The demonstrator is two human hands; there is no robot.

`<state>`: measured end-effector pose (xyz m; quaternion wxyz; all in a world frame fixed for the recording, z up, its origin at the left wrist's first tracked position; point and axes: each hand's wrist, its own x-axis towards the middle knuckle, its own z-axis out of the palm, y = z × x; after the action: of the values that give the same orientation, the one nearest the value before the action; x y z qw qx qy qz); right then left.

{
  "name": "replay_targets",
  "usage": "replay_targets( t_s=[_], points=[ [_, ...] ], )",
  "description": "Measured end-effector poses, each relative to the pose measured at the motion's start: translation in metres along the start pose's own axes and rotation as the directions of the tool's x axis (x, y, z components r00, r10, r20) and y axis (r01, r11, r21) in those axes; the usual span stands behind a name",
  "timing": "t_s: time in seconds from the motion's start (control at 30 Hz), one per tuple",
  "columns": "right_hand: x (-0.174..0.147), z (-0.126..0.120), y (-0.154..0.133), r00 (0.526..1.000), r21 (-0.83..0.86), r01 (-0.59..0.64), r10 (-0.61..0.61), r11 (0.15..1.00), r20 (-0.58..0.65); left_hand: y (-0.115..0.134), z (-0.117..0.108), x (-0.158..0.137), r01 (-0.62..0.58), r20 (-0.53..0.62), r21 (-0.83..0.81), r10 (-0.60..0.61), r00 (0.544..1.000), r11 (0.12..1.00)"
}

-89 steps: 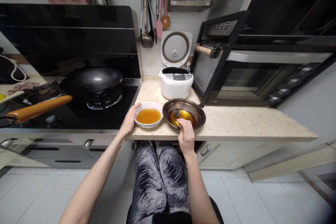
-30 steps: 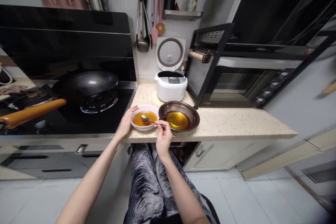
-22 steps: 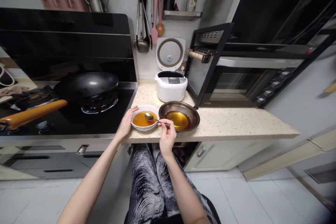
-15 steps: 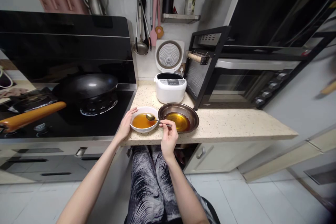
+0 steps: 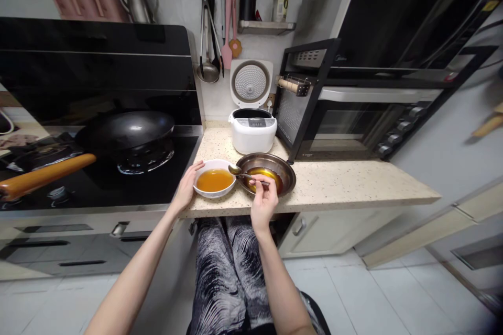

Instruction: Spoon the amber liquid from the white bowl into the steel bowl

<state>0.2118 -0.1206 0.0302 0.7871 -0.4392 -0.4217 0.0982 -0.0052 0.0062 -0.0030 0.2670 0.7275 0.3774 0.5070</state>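
My left hand (image 5: 187, 186) holds the left rim of a white bowl (image 5: 214, 194) of orange-brown liquid (image 5: 214, 180), which stands on the counter. In my right hand (image 5: 263, 200) is a metal spoon (image 5: 234, 169), pinched by its handle. The spoon's head hangs above the gap between the white bowl's right rim and a metal bowl (image 5: 288, 178). That metal bowl sits close beside the white one and holds amber liquid (image 5: 271, 174); my right fingers are over it. Whether the spoon carries liquid, I cannot make out.
Behind the bowls stands a white rice cooker (image 5: 253, 133) with its lid up. A black wok (image 5: 129, 128) with a wooden handle (image 5: 47, 175) rests on the stove at left. To the right are an oven (image 5: 353, 125) and the speckled counter (image 5: 353, 183).
My right hand has moved the spoon rightward, from over the white bowl's liquid to the gap between both bowls. My left hand stays at the white bowl's rim.
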Motion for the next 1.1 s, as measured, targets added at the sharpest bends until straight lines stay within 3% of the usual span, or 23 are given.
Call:
replay_targets(
  t_s=[0.2,0.37,0.57,0.8,0.93,1.1],
  points=[
    [0.007,-0.018,0.009,0.997,-0.091,0.061,-0.064,0.994,-0.038,-0.001,-0.001,0.000,0.003,0.001,0.000,-0.003,1.000,1.000],
    [0.009,-0.028,0.016,0.977,-0.206,0.211,-0.211,0.955,0.023,0.000,-0.001,0.000,0.003,0.000,0.005,-0.003,1.000,1.000],
    [0.010,-0.038,0.020,0.908,-0.261,0.410,-0.364,0.874,0.210,0.002,0.000,-0.001,0.014,-0.007,-0.001,-0.014,1.000,1.000],
    [0.012,-0.055,0.030,0.782,-0.238,0.571,-0.432,0.785,0.450,0.001,-0.001,0.000,-0.006,-0.007,0.014,0.007,1.000,1.000],
    [0.011,-0.059,0.034,0.742,-0.234,0.616,-0.456,0.752,0.491,0.003,-0.001,0.000,-0.004,-0.006,0.026,0.004,1.000,1.000],
    [0.011,-0.061,0.037,0.727,-0.243,0.641,-0.473,0.728,0.499,0.004,0.000,0.000,-0.004,-0.007,0.027,0.005,1.000,1.000]
  ],
)
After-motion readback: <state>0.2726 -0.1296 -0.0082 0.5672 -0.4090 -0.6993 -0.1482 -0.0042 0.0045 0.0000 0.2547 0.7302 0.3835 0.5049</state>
